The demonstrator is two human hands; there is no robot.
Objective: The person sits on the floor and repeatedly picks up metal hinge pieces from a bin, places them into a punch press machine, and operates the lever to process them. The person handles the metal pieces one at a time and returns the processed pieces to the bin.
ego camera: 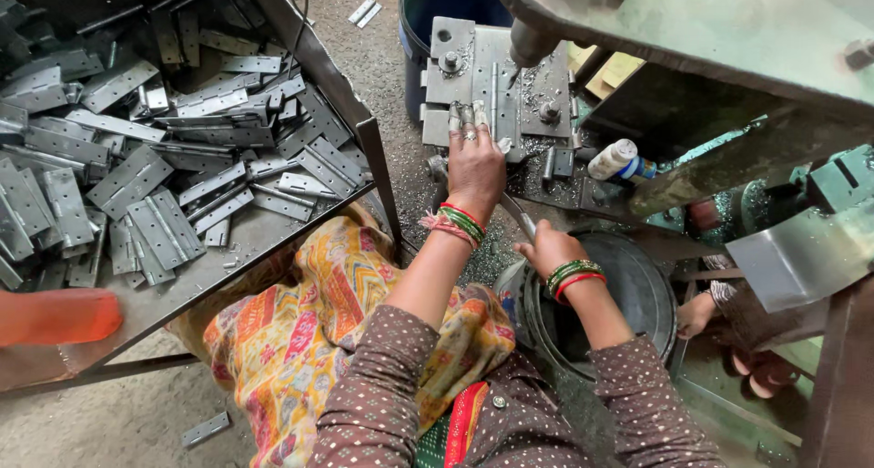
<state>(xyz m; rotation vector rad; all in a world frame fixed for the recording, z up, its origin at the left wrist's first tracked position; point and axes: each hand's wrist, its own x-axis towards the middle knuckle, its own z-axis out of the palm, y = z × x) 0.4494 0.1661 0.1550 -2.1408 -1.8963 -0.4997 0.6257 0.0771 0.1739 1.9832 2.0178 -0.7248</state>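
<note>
The floor (118, 422) is rough grey concrete, dusty, with one loose hinge leaf (205, 428) lying on it near the bottom edge and fine metal chips scattered close to the machine. At the left stands a wide metal tray (264, 227) with raised dark walls, and it is filled with a big heap of grey hinge leaves (137, 190) that lie in all directions, one over another. In the middle, at the top, is the flat steel plate of a drill press (464, 67), with bolts on it and bright shavings around; the spindle (528, 45) comes down from the green machine body (728, 26) above it. The left hand (475, 163) lies flat on this plate with the fingers stretched, pressing down a narrow metal piece (494, 95) which stands just beside the drill point. The right hand (549, 248) is lower, closed around a thin steel lever (517, 215), above a dark round bucket (637, 290). A blue barrel (437, 8) stands behind the plate. A small white bottle (617, 158) lies right of the plate. At the right, partly hidden, another person's hand (696, 315) is seen near the bucket.
</note>
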